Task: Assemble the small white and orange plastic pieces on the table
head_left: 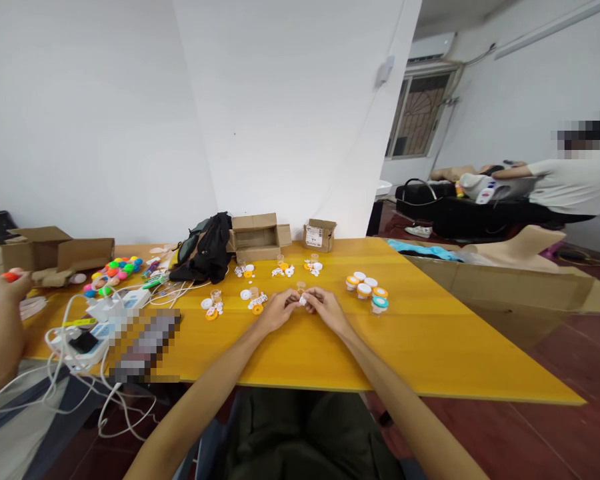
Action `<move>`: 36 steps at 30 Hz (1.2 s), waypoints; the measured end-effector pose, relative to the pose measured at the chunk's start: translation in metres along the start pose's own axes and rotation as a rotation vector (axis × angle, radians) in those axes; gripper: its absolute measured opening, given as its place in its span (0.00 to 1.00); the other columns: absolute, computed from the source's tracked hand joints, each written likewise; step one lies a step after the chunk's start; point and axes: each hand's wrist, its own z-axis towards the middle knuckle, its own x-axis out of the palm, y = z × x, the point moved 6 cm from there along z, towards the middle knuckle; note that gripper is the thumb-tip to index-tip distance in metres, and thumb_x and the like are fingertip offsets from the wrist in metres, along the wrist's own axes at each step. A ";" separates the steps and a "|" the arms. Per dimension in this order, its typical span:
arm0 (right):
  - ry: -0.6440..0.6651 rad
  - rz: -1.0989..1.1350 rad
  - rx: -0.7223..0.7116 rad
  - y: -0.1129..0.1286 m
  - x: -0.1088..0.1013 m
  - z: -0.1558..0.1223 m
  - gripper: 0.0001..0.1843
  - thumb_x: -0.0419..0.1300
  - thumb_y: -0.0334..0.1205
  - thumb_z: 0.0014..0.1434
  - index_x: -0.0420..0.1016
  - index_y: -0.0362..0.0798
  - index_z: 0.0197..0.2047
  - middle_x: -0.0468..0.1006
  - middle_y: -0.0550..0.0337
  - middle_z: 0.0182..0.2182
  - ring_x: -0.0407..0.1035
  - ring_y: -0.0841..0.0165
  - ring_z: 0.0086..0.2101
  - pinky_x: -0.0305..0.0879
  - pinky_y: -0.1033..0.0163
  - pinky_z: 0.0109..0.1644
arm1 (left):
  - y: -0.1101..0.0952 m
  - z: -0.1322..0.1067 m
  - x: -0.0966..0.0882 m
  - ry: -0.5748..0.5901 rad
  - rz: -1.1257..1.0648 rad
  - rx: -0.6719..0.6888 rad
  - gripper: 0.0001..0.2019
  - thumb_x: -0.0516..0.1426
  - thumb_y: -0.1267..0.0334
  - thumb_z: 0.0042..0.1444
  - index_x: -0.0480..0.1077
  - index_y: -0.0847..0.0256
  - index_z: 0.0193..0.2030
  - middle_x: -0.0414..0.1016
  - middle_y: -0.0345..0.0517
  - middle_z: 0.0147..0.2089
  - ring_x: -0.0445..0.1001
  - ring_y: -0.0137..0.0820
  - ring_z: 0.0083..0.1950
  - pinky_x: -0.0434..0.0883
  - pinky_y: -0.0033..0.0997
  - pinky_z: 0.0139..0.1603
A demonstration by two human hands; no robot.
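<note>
My left hand and my right hand meet over the front middle of the table. Their fingertips pinch a small white piece with dark specks between them; its exact kind is too small to make out. Just behind the fingers stands a small clear cup. Left of my left hand lie similar speckled white pieces, an orange ring-shaped lid and a white disc. Several filled clear tubs with orange or white tops, and one with a teal lid, stand right of my right hand.
More small groups of cups and parts lie further back. Cardboard boxes and a black bag line the wall. Power strips and cables crowd the left, beside another person's hand holding a ball. Someone sits at far right.
</note>
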 end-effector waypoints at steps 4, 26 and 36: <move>-0.014 0.046 0.019 0.001 0.002 -0.001 0.25 0.66 0.64 0.44 0.73 0.49 0.29 0.77 0.60 0.23 0.71 0.67 0.24 0.71 0.60 0.30 | 0.002 0.000 0.001 0.009 -0.026 -0.011 0.05 0.57 0.65 0.57 0.71 0.60 0.40 0.79 0.42 0.36 0.76 0.32 0.38 0.72 0.31 0.44; -0.028 -0.466 -0.176 0.001 0.003 -0.002 0.19 0.49 0.53 0.62 0.68 0.55 0.24 0.73 0.62 0.21 0.67 0.63 0.25 0.61 0.60 0.33 | 0.004 0.002 -0.002 -0.012 -0.020 -0.051 0.08 0.57 0.64 0.59 0.75 0.59 0.43 0.80 0.44 0.40 0.76 0.33 0.40 0.72 0.32 0.47; -0.022 -0.448 -0.148 0.002 0.005 0.000 0.22 0.45 0.54 0.62 0.58 0.53 0.20 0.65 0.65 0.17 0.61 0.67 0.21 0.57 0.62 0.29 | 0.006 0.002 -0.002 -0.019 0.027 -0.019 0.09 0.55 0.66 0.60 0.75 0.59 0.44 0.80 0.44 0.41 0.77 0.33 0.41 0.72 0.32 0.48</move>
